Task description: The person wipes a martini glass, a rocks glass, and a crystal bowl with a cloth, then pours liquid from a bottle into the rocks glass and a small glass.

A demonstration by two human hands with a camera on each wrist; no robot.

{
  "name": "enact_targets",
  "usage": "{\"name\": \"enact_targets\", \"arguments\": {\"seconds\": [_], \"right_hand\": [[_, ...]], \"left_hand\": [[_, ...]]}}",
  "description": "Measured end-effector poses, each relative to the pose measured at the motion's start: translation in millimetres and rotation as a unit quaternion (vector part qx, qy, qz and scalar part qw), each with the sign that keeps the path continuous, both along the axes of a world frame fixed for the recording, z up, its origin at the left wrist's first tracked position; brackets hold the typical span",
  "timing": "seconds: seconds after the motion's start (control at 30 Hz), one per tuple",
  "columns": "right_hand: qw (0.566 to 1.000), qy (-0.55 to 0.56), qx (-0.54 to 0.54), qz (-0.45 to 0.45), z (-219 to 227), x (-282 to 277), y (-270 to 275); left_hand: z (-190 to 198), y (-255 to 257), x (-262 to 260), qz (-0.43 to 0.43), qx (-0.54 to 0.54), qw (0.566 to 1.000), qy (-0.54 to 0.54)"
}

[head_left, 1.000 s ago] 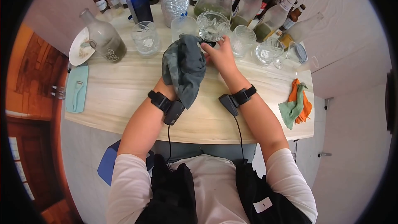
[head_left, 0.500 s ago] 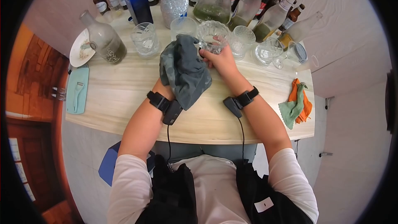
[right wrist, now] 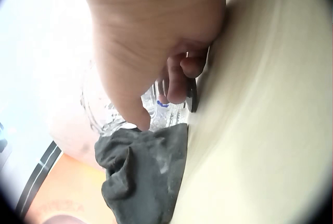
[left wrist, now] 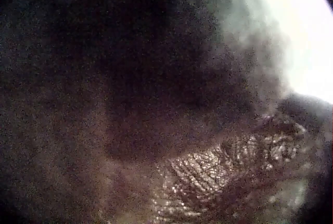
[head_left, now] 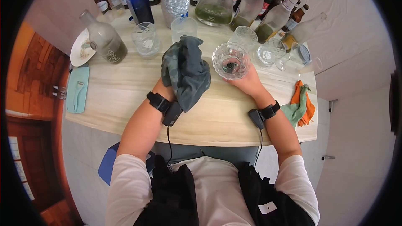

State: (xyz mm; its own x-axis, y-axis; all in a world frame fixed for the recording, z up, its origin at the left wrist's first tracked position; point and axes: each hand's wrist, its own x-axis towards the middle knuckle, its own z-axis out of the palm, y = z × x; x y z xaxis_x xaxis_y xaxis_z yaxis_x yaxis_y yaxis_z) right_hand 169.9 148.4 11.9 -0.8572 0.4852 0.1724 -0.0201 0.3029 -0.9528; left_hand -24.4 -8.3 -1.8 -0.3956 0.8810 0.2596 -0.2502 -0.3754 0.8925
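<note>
A dark grey cloth (head_left: 186, 73) hangs bunched over my left hand (head_left: 164, 88); only skin near the wrist shows, the fingers being hidden. My left wrist view is mostly dark and blurred. With its thumb and fingers curled round the side, my right hand (head_left: 248, 79) holds a clear glass bowl (head_left: 230, 60) with a scalloped rim and a dark base. From the right wrist, the curled fingers (right wrist: 177, 83) and the black base (right wrist: 192, 96) show low beside the table surface, with the cloth just beyond. The bowl stands to the right of the cloth.
Tumblers (head_left: 146, 39) and other glasses line the table (head_left: 125, 100) behind my hands, with several bottles (head_left: 176, 2) and a decanter (head_left: 213, 6) at the back. Left are a frosted bottle (head_left: 106, 44), plate (head_left: 79, 52) and teal board (head_left: 75, 100) with a peeler. Folded cloths (head_left: 303, 104) lie right.
My right hand has drawn the glass bowl away from the row of glasses, toward me and to the right. The left hand with the grey cloth has barely moved.
</note>
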Motion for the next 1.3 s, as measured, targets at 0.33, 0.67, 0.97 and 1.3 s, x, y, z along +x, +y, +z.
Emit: {"name": "enact_targets", "arguments": {"seconds": [0.33,0.67,0.97,1.3], "right_hand": [[0.997,-0.026,0.064,0.014,-6.2,15.1,12.3],[1.000,0.027,0.012,0.005,-12.9,16.1,8.2],[0.948,0.031,0.307,-0.077,-5.9,19.4,14.5],[0.965,0.085,0.244,-0.039,-1.3,18.3,8.6]], "left_hand": [[-13.8,12.0,-4.7,-0.036,-0.005,0.998,0.048],[-58.2,31.1,-12.1,-0.001,-0.007,0.994,-0.111],[-14.8,23.4,16.8,-0.097,-0.091,0.982,-0.133],[-3.9,22.9,20.6,-0.063,-0.128,0.986,-0.088]]}}
